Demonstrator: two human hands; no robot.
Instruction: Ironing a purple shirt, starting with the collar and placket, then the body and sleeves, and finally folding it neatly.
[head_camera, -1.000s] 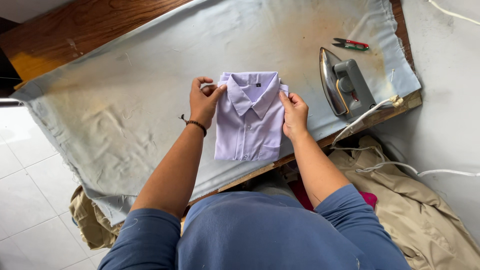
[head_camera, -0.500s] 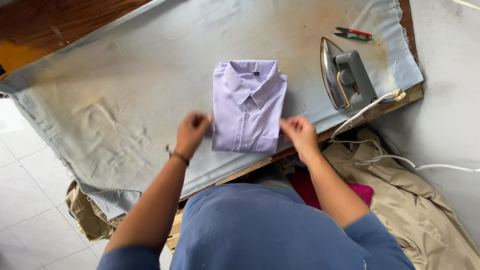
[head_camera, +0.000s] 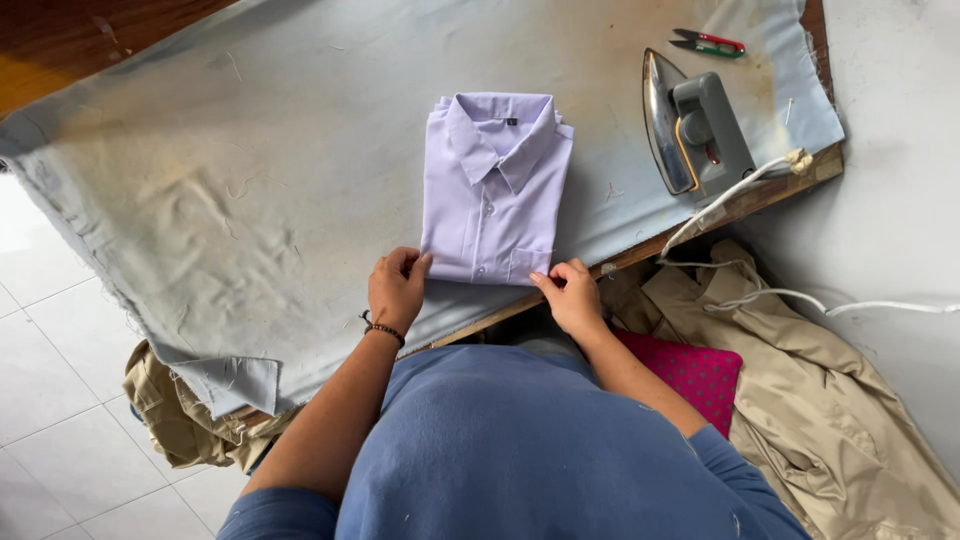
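Observation:
A folded pale lilac shirt (head_camera: 495, 190) lies collar-up on the grey cloth-covered ironing table (head_camera: 250, 170). My left hand (head_camera: 396, 287) rests at the shirt's lower left corner, fingertips touching the hem. My right hand (head_camera: 572, 295) sits at the lower right corner, fingertips at the hem by the pocket. Neither hand grips anything. A dark bead bracelet circles my left wrist.
A grey iron (head_camera: 693, 130) stands on its side to the right of the shirt, its white cord (head_camera: 760, 295) trailing off the table edge. Small red-green snips (head_camera: 708, 43) lie at the far right. Khaki cloth (head_camera: 830, 400) and a pink cloth (head_camera: 690, 370) lie below the table.
Both hands slid down from the shirt's sides near the collar to its bottom hem. The shirt stays flat in place.

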